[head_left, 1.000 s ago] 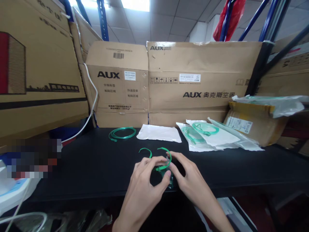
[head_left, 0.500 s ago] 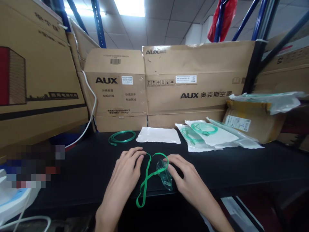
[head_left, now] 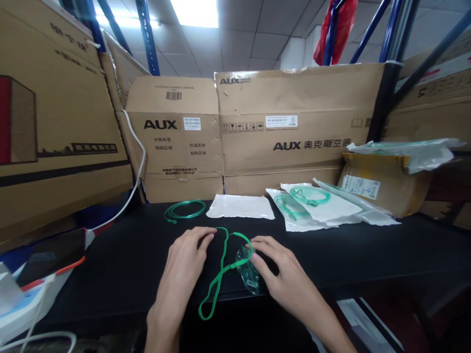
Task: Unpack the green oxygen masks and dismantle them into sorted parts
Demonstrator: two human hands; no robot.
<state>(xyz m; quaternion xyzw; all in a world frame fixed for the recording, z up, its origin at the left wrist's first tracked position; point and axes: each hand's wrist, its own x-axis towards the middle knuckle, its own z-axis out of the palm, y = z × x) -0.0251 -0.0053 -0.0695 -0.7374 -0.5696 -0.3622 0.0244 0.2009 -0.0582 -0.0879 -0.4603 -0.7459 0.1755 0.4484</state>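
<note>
At the near edge of the black table (head_left: pixel 132 279), my left hand (head_left: pixel 180 264) is pinching a flat, ribbon-like green strap (head_left: pixel 221 272), fingertips narrow, its slim loop trailing towards me. To the right, my right hand (head_left: pixel 283 264) is gripping the upper end of a clear, glossy greenish mask (head_left: pixel 247 275). Farther off, translucent tubing (head_left: pixel 184 216) is lying coiled, left of a white sheet (head_left: pixel 240 206).
</note>
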